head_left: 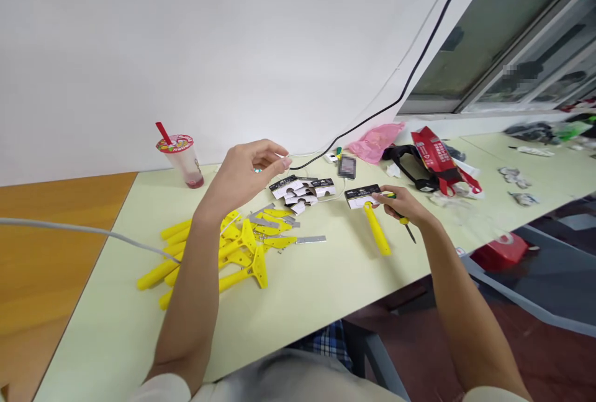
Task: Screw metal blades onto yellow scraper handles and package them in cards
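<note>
My right hand [404, 204] is closed on a black-and-white header card [361, 196] covering the head of a yellow-handled scraper [378, 233]. The same hand also grips a screwdriver [409, 232], its dark shaft pointing down toward me. Raised over the table, my left hand [249, 175] has thumb and fingertips drawn together; whether anything small is pinched there I cannot make out. Beyond it lies a loose pile of folded header cards [302, 193]. Several yellow scraper handles [242, 251] lie below my left hand, partly hidden by the forearm, beside flat metal blades [311, 240] and tiny screws.
A plastic cup [186, 163] with a red straw stands at the back left. A small screened device [346, 167], a pink bag [376, 142] and a red bag [435, 156] lie toward the wall and right. A grey cable [116, 235] crosses from the left.
</note>
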Available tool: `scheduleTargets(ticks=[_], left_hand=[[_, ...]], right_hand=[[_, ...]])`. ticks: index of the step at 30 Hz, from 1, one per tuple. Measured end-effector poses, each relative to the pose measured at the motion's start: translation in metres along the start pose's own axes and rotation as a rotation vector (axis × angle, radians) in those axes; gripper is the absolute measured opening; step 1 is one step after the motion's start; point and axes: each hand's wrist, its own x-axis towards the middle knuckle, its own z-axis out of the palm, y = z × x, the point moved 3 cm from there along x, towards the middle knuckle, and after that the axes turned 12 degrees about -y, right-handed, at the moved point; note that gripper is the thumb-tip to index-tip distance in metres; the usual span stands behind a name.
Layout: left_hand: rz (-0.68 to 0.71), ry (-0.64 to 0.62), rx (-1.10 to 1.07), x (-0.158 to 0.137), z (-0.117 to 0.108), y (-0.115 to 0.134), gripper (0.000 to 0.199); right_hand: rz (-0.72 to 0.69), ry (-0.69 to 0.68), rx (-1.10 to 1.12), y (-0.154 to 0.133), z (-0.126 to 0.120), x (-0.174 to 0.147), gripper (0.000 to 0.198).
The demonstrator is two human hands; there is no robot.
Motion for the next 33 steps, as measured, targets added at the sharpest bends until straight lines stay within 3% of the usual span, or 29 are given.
scheduleTargets(ticks=[3, 6, 11, 13, 16, 18, 23, 29, 33], left_hand=[[0.023, -0.073, 0.054, -0.015, 0.007, 0.021, 0.036], [0.001, -0.220, 0.062, -0.033, 0.022, 0.026, 0.036], [-0.231, -0.552, 0.205, -0.078, 0.044, -0.004, 0.037], [-0.309, -0.604, 0.273, -0.102, 0.048, -0.019, 0.037], [-0.433, -0.542, 0.384, -0.138, 0.050, -0.045, 0.035], [-0.470, -0.423, 0.458, -0.158, 0.050, -0.062, 0.034], [-0.498, -0.228, 0.577, -0.189, 0.049, -0.103, 0.036], [-0.509, -0.169, 0.494, -0.200, 0.050, -0.126, 0.034], [-0.557, -0.127, 0.412, -0.204, 0.051, -0.131, 0.037]], right_hand=[[0.131, 0.014, -0.001, 0.043, -0.006, 0.003, 0.074], [0.172, 0.014, -0.016, 0.059, -0.006, 0.007, 0.075], [0.229, 0.044, -0.096, 0.071, -0.011, 0.020, 0.073], [0.271, 0.093, -0.162, 0.076, -0.016, 0.025, 0.071], [0.284, 0.256, -0.444, 0.075, -0.024, 0.030, 0.061], [0.193, 0.332, -0.653, 0.066, -0.021, 0.031, 0.052], [-0.013, 0.212, -0.720, 0.038, 0.007, 0.048, 0.041], [-0.002, 0.145, -0.773, 0.029, 0.016, 0.100, 0.074], [0.024, 0.098, -0.809, 0.036, 0.011, 0.126, 0.083]])
